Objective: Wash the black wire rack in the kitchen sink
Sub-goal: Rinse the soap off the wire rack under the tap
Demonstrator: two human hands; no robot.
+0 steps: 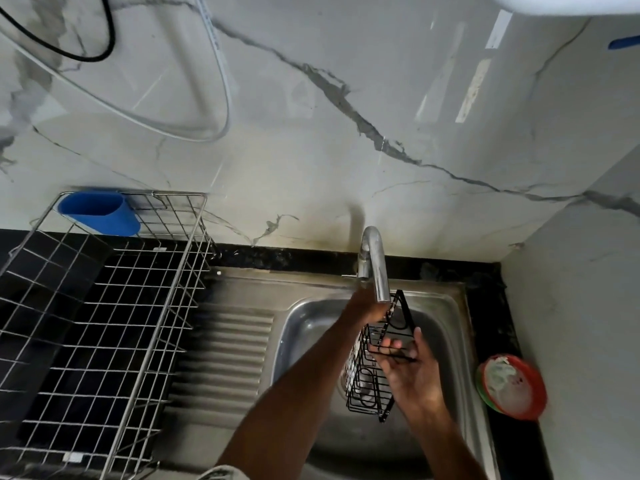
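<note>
The black wire rack (pixel 364 393) hangs upright over the steel sink basin (pixel 301 327), right below the spout of the chrome tap (pixel 375 268). My left hand (pixel 365 304) reaches in under the spout and grips the rack's upper end; its fingers are partly hidden by the tap. My right hand (pixel 414 374) holds the rack's right side, fingers curled through the wires and thumb up. Whether water is running cannot be made out.
A large steel dish rack (pixel 104 306) with a blue cup holder (pixel 100 213) fills the counter on the left, next to the ribbed drainboard (pixel 228 348). A red-rimmed bowl (pixel 512 386) sits on the black counter at the right. The marble wall stands close behind the tap.
</note>
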